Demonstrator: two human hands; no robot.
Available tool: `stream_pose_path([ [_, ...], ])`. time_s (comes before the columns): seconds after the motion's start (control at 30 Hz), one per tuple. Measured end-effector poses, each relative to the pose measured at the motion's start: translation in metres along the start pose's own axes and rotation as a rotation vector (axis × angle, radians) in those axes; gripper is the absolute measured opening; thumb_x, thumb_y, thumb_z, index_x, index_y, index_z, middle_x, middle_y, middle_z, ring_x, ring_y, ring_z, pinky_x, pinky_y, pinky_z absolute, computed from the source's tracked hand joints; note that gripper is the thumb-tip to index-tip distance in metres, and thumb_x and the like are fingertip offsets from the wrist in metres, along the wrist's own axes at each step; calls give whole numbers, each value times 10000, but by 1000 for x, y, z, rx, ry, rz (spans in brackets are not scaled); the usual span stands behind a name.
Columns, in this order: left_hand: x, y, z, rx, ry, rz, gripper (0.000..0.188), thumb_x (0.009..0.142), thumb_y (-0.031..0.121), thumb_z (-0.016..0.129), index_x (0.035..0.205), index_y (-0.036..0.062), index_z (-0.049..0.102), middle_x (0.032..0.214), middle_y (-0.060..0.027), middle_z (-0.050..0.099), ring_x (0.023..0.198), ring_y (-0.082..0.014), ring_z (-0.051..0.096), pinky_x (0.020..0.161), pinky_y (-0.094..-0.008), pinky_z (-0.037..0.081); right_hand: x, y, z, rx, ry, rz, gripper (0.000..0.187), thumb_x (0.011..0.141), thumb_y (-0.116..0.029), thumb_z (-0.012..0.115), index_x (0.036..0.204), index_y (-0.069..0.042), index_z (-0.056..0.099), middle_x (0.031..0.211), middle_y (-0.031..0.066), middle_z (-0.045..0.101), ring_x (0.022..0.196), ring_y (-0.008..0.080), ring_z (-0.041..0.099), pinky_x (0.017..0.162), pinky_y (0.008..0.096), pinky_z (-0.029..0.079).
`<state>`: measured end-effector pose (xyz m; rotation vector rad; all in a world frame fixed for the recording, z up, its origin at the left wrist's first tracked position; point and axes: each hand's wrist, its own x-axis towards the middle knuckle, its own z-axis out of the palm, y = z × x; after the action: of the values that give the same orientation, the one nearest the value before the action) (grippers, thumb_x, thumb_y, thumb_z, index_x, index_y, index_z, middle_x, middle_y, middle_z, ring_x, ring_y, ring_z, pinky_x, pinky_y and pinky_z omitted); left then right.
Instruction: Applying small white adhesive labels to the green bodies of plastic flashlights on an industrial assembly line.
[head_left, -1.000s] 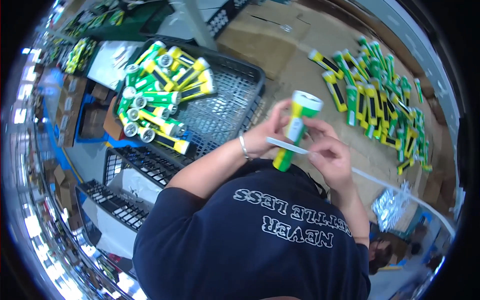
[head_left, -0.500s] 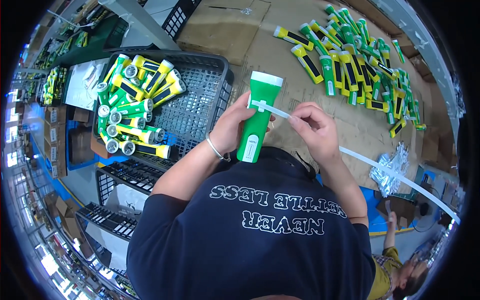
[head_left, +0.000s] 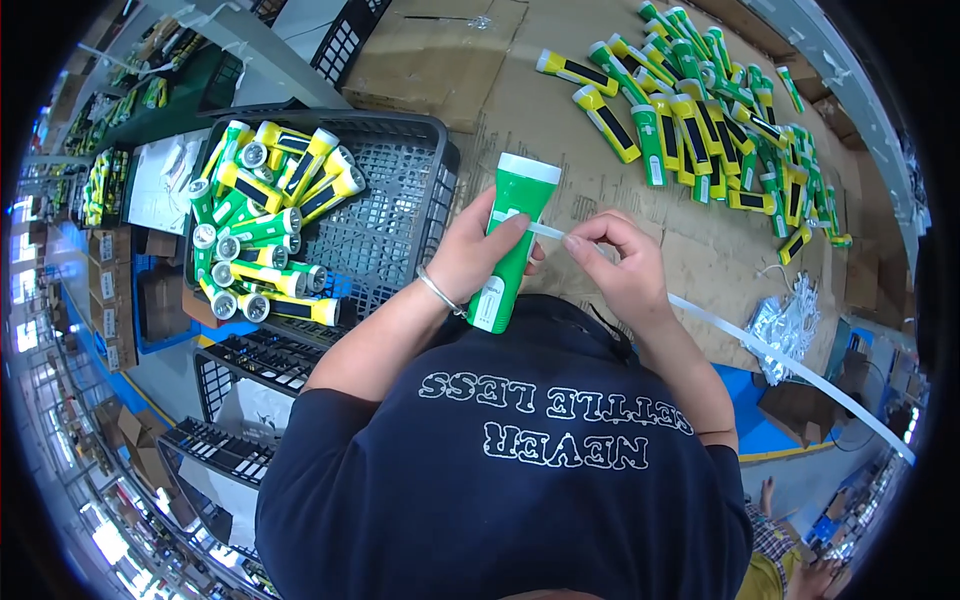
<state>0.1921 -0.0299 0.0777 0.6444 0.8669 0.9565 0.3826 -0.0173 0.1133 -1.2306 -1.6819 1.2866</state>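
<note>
My left hand (head_left: 487, 245) is wrapped round a green flashlight (head_left: 520, 197) with a white head, held head-up and slightly tilted in front of my chest. Its thumb presses a narrow white strip (head_left: 548, 231) against the flashlight's body near the switch. To the right, my right hand (head_left: 622, 262) pinches the strip's other part between thumb and fingers, drawing it out from the flashlight. A long white band (head_left: 790, 360) runs from behind my right forearm toward the lower right; whether it joins the pinched strip is hidden.
On the left stands a black crate (head_left: 385, 190) partly filled with green and yellow flashlights (head_left: 270, 220). A large pile of flashlights (head_left: 700, 125) lies on the cardboard-covered table (head_left: 560, 100). Silvery-white bundled pieces (head_left: 785, 325) sit at its right edge. Another person (head_left: 775, 550) is at lower right.
My left thumb has moved over onto the strip, and the flashlight has come slightly down and tilted more. My right hand has shifted slightly left. The person at lower right has lowered an arm.
</note>
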Motion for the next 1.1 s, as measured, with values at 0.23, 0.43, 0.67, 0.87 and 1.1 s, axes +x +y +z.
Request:
stream_pose_path([
  [0.23,76,-38,-43,90,231,-63,206,902,194,465,1040,41,451,829,-110,590,666,-200,603,522,-316,511,-20,-8,1,-657,221,-470,87,681,-115,664,688,-106,578,711,25,536,715,215,530,739,351,358],
  [0.43,201,-115,-97,-110,354,-261,253,919,298,461,994,57,482,828,-100,586,700,-243,593,659,-415,505,-45,17,-15,-580,272,-281,102,682,-86,675,717,-103,581,715,44,541,719,241,530,697,363,375],
  [0.67,184,-81,-83,1072,540,747,350,796,130,496,1132,36,506,1036,-190,589,975,-332,553,821,-401,438,-65,33,-21,-368,324,-40,61,735,-7,645,737,-9,584,704,89,532,647,205,503,611,288,406],
  [0.87,54,1,-227,1206,1079,525,347,641,-28,537,979,49,540,979,-148,550,950,-310,526,859,-391,416,-49,40,-4,-334,210,-62,72,736,-22,658,748,-19,587,716,83,530,663,203,506,624,287,410],
  [1.1,14,-17,-300,1704,1006,-362,481,738,316,666,1181,260,486,1198,-35,460,1194,-219,400,918,-500,332,-27,20,11,-376,89,-107,82,745,-36,660,793,-44,595,753,74,529,700,200,505,635,288,408],
])
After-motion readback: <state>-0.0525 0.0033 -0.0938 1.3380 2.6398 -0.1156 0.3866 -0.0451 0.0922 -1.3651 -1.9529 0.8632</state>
